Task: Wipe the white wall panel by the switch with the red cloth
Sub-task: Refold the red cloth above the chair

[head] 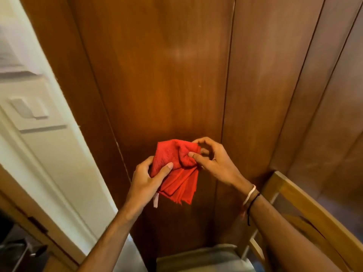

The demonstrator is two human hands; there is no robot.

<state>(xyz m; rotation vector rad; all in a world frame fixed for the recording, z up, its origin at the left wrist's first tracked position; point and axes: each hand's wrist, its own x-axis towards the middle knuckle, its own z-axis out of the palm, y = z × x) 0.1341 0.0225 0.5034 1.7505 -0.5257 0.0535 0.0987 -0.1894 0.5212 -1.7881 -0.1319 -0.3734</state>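
Observation:
A folded red cloth [176, 173] hangs in front of the brown wooden panelling, held between both hands. My left hand [146, 182] grips its left edge, thumb across the front, and a small white tag dangles below. My right hand [214, 161] pinches the cloth's bunched upper right corner. The white wall panel [62, 165] runs down the left side of the view, well left of the cloth. On it sits a white rocker switch [29, 110]. Neither hand touches the white panel.
Glossy brown wood panelling [167, 75] fills the centre and right. A light wooden chair frame [306, 205] with a pale seat cushion [206, 258] stands at lower right. A wooden door edge with a dark hinge [37, 224] is at lower left.

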